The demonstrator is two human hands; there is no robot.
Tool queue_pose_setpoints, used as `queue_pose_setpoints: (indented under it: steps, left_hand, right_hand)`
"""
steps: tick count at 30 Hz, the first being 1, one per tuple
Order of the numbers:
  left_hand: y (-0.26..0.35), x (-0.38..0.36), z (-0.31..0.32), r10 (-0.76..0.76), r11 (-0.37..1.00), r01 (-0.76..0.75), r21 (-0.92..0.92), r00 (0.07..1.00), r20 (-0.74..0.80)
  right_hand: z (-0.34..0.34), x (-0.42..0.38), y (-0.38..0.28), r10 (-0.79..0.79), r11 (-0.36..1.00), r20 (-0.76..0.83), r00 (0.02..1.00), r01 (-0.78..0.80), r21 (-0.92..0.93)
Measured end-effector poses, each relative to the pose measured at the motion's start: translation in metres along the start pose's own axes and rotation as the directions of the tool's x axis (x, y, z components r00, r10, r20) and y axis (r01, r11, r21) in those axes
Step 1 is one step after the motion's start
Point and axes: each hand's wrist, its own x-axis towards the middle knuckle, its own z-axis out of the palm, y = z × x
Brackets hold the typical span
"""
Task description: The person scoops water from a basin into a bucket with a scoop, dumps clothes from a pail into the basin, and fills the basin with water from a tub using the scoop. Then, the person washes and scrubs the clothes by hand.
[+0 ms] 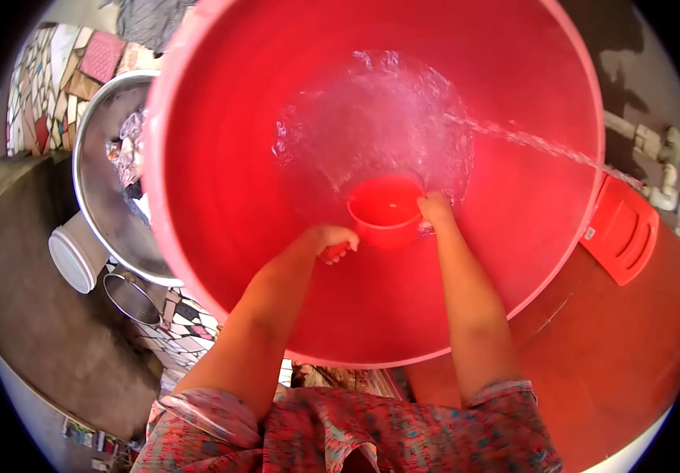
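A person in a patterned garment [403, 426] leans over a large red tub [513, 276], both bare arms reaching down inside it, as a stream of water [545, 146] arcs across the tub's rim from the side of the white pipes [667, 169] and strikes the pool of churning water [371, 118] at the bottom. The red dipper [387, 206] is inside the tub, at the near edge of that pool, its round mouth turned up toward the camera. The right hand [434, 210] is closed on the dipper's rim at its right side. The left hand [335, 243], to the left of the dipper, has its fingers curled around a red handle [335, 251]; whether that handle joins the dipper cannot be made out. Beside the tub on the left, partly hidden behind its wall, a wide metal basin [104, 201] holds a crumpled heap of light and dark cloth [129, 154]. Near the basin's lower edge lie a tilted white bucket [78, 256] and a metal pail [131, 298], with broken-tile mosaic [170, 339] showing close by. To the right, a red plastic piece with slots [627, 232] is just beside the tub's rim, below the pipes. Gray fabric [151, 24] lies at the upper left.
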Motion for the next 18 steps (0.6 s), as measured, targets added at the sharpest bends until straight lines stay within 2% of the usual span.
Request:
queue_pose_setpoints:
  steps: [2, 3, 5, 7, 8, 10, 11, 13, 14, 15, 16, 17, 18]
  left_hand:
    - [0.009, 0.007, -0.017, 0.018, 0.999, -0.022, -0.039, 0.995, -0.098]
    - [0.011, 0.017, -0.028, -0.002, 0.999, -0.001, -0.035, 0.996, -0.092]
    - [0.016, 0.034, -0.053, 0.116, 0.992, -0.124, -0.037, 0.979, -0.17]
    - [0.029, 0.035, -0.07, 0.162, 0.984, -0.175, -0.027, 0.953, -0.258]
    - [0.037, 0.026, -0.078, 0.155, 0.986, -0.167, -0.026, 0.953, -0.26]
    - [0.049, 0.011, -0.088, 0.336, 0.931, -0.257, 0.258, 0.879, -0.338]
    - [0.046, 0.01, -0.089, 0.326, 0.934, -0.247, 0.257, 0.882, -0.339]
    - [0.046, 0.009, -0.091, 0.49, 0.856, -0.329, 0.399, 0.764, -0.42]
    - [0.047, 0.009, -0.088, 0.498, 0.852, -0.337, 0.402, 0.759, -0.42]
    - [0.048, 0.012, -0.086, 0.641, 0.723, -0.23, 0.651, 0.576, -0.508]
    - [0.05, 0.008, -0.082, 0.776, 0.563, -0.042, 0.825, 0.369, -0.511]
    - [0.049, 0.004, -0.077, 0.777, 0.562, -0.037, 0.826, 0.366, -0.512]
    - [0.05, -0.01, -0.067, 0.806, 0.537, -0.064, 0.841, 0.332, -0.49]
  right_hand:
    - [0.012, 0.038, -0.003, -0.084, 0.994, -0.041, 0.996, 0.081, -0.072]
    - [0.022, 0.064, 0.001, -0.134, 0.983, -0.056, 0.989, 0.125, -0.131]
    - [0.018, 0.072, -0.036, -0.009, 1.0, -0.028, 1.0, 0.009, 0.003]
    - [0.015, 0.072, -0.063, -0.044, 0.97, -0.06, 0.997, 0.057, 0.236]
    - [0.016, 0.083, -0.07, -0.042, 0.969, -0.053, 0.998, 0.053, 0.241]
    - [0.021, 0.099, -0.079, -0.005, 0.957, -0.125, 0.992, 0.041, 0.287]
    - [0.024, 0.097, -0.076, 0.0, 0.956, -0.117, 0.993, 0.034, 0.292]
    - [0.018, 0.093, -0.071, -0.136, 0.885, -0.096, 0.986, 0.164, 0.436]
    - [0.028, 0.1, -0.056, -0.11, 0.806, -0.157, 0.981, 0.18, 0.563]
    - [0.023, 0.096, -0.05, -0.116, 0.804, -0.168, 0.979, 0.191, 0.562]
    - [0.021, 0.089, -0.042, -0.058, 0.722, -0.148, 0.987, 0.143, 0.677]
    - [0.022, 0.08, -0.035, -0.004, 0.623, -0.111, 0.994, 0.089, 0.777]
    - [0.025, 0.081, -0.022, -0.129, 0.497, -0.207, 0.97, 0.244, 0.833]
